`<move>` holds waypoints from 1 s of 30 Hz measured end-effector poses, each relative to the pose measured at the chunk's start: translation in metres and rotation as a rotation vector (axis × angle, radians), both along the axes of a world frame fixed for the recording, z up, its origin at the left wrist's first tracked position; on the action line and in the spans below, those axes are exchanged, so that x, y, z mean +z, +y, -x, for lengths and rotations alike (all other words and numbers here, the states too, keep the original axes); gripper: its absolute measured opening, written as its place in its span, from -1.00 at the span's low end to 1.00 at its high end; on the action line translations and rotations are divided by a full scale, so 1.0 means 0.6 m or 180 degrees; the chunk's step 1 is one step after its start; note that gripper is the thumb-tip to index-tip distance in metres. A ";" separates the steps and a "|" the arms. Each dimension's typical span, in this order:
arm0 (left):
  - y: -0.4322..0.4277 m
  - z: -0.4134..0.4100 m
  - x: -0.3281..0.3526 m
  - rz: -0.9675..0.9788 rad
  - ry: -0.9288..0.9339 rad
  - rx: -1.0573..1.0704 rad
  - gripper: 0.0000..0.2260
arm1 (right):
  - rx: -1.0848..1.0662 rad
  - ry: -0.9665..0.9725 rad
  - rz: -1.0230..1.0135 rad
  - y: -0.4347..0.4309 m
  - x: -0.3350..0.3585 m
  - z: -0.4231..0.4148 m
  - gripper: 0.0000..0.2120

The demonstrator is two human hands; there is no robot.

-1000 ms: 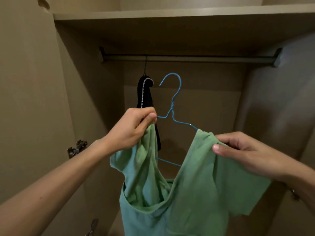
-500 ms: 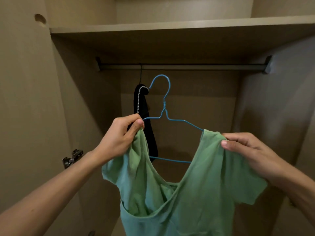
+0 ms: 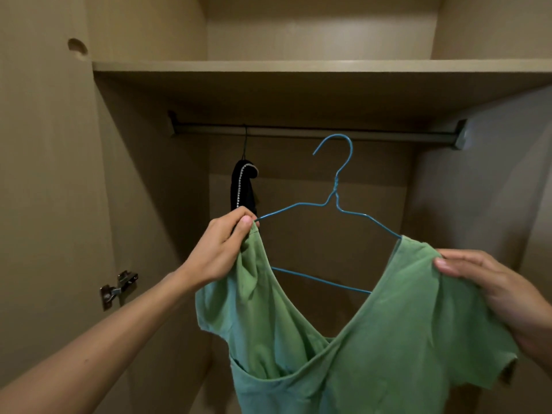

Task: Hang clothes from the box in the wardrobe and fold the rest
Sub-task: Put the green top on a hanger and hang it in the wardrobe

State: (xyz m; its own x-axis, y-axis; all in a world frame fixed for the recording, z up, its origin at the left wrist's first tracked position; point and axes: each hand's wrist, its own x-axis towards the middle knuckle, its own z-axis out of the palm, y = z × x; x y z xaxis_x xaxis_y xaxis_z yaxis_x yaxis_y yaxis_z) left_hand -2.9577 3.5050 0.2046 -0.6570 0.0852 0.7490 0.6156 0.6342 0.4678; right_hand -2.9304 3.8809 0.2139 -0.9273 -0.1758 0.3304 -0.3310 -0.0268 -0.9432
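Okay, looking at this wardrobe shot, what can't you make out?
Head view:
Left end of the blue hanger: covered by the left hand and green top.
Green top's hem: cut off by the bottom edge.
Lower part of the black garment: behind the left hand.
Clothes box: out of frame.

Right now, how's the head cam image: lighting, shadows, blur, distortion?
Head view: dim, warm light; deep shadow under the shelf and around the rail; no glare; blue hanger, green top, left hand and right hand all sharp; wide-angle stretch toward the frame edges.
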 end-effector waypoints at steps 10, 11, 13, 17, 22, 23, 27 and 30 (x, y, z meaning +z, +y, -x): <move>0.024 0.029 0.003 0.0148 -0.0353 -0.0277 -0.70 | -0.0165 -0.0193 0.0117 0.052 -0.009 -0.009 -0.05; 0.025 0.031 0.003 0.0155 -0.0342 -0.0246 -0.70 | -0.0155 -0.0203 0.0143 0.056 -0.011 -0.009 -0.05; 0.025 0.034 0.002 0.0187 -0.0280 -0.0144 -0.74 | -0.0195 -0.0208 0.0163 0.059 -0.013 -0.009 -0.05; 0.018 0.047 -0.003 0.0305 -0.0276 0.0185 -0.74 | -0.0297 -0.0234 0.0195 0.058 -0.005 -0.011 -0.19; 0.007 0.052 -0.016 0.0173 -0.0315 0.0578 -0.56 | -0.0567 -0.0239 0.0248 0.081 -0.009 0.012 -0.09; 0.005 0.051 -0.018 0.0109 -0.0312 0.0613 -0.60 | -0.0579 -0.0231 0.0192 0.080 -0.003 0.013 -0.23; -0.006 0.050 -0.029 -0.0096 -0.0329 0.0716 -0.61 | -0.0480 -0.0243 0.0127 0.086 0.015 0.021 -0.69; -0.009 0.043 -0.033 -0.0315 -0.0390 0.0665 -0.46 | -0.0660 -0.0237 0.0088 0.077 0.026 0.028 -0.75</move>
